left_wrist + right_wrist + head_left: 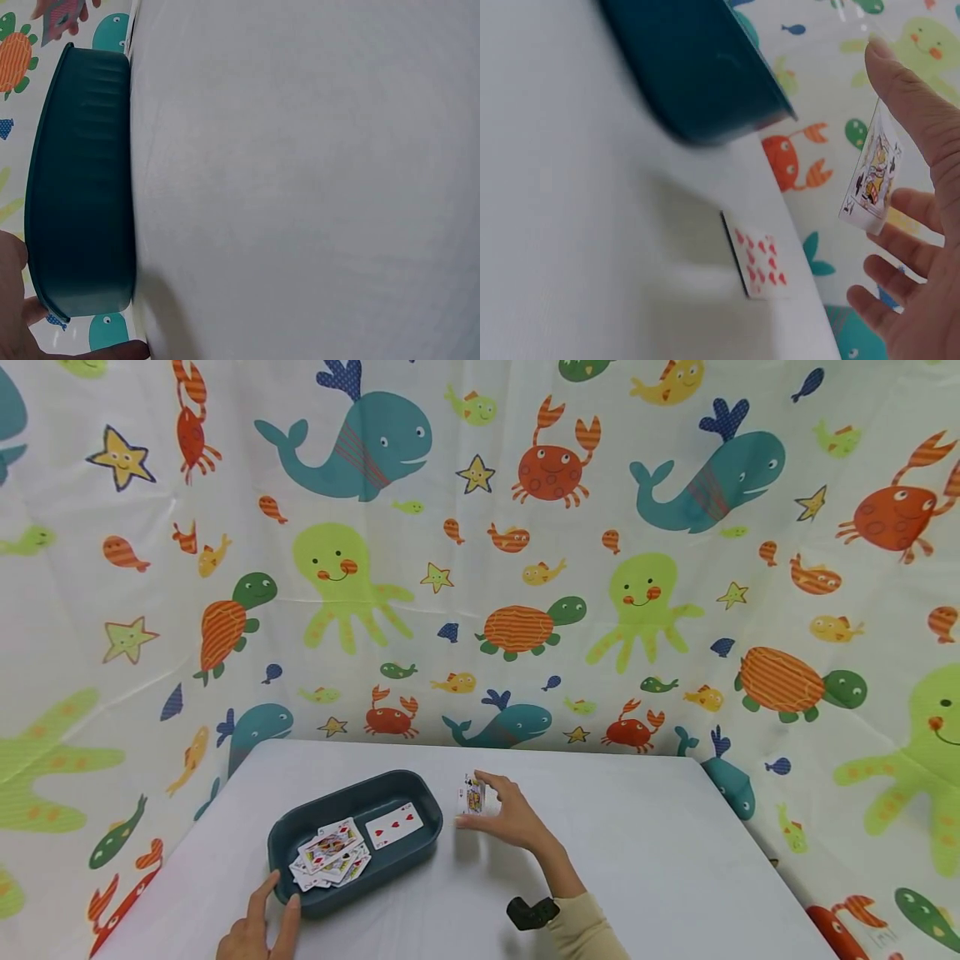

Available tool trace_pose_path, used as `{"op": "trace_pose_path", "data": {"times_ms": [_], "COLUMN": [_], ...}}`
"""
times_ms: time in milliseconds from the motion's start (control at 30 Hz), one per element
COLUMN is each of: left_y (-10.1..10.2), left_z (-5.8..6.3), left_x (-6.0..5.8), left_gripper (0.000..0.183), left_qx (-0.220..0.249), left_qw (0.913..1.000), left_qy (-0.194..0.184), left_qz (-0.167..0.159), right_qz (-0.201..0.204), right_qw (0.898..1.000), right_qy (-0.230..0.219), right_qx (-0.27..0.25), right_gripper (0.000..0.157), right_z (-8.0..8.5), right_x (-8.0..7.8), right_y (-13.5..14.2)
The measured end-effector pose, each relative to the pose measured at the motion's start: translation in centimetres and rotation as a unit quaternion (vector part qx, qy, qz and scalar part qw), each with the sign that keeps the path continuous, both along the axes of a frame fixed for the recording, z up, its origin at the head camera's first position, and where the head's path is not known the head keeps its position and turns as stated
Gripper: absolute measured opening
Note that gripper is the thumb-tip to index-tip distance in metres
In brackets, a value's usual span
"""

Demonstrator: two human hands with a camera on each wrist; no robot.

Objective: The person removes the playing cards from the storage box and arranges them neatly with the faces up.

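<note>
My right hand (pixel 510 814) pinches a king of clubs playing card (pixel 874 172) between thumb and fingers, above the table and just right of a dark teal tray (pixel 360 893). Inside the tray lies a loose, overlapping pile of face-up cards (pixel 330 853), with a hearts card (pixel 395 825) apart from it on the right. In the right wrist view, another face-up hearts card (pixel 759 261) lies on the table below my right hand. My left hand (pixel 258 927) touches the tray's near left corner with spread thumb and forefinger.
The table (pixel 637 860) has a white cover. Behind it and at both sides hangs a white curtain (pixel 480 552) printed with sea animals. A black band (pixel 531 913) is around the right wrist, beside a beige sleeve (pixel 588 931).
</note>
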State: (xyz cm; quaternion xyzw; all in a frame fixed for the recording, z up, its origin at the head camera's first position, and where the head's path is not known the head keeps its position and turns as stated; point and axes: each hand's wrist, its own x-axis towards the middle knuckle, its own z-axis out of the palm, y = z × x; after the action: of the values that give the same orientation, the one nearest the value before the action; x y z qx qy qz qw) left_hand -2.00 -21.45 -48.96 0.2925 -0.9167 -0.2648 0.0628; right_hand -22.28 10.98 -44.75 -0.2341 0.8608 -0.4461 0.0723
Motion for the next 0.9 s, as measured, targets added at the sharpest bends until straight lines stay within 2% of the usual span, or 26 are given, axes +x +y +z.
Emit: {"op": "trace_pose_path", "data": {"times_ms": [300, 533, 900], "left_y": [0.1, -0.1, 0.0], "left_z": [0.3, 0.6, 1.0], "left_x": [0.2, 0.3, 0.4], "left_gripper": [0.064, 0.073, 0.075], "left_qx": [0.006, 0.017, 0.019], "left_qw": [1.0000, 0.9994, 0.9987], "left_qy": [-0.002, -0.023, -0.043], "left_qz": [-0.001, -0.019, -0.017], "right_qz": [-0.021, -0.036, -0.040], "right_qw": [1.000, 0.999, 0.997], "right_qy": [-0.005, -0.015, 0.003], "right_qx": [0.016, 0.029, 0.071], "right_gripper": [0.089, 0.091, 0.090], "right_z": [-1.3, -2.0, -3.6], "right_x": [-0.4, -0.6, -1.3], "right_y": [1.8, 2.7, 3.6]}}
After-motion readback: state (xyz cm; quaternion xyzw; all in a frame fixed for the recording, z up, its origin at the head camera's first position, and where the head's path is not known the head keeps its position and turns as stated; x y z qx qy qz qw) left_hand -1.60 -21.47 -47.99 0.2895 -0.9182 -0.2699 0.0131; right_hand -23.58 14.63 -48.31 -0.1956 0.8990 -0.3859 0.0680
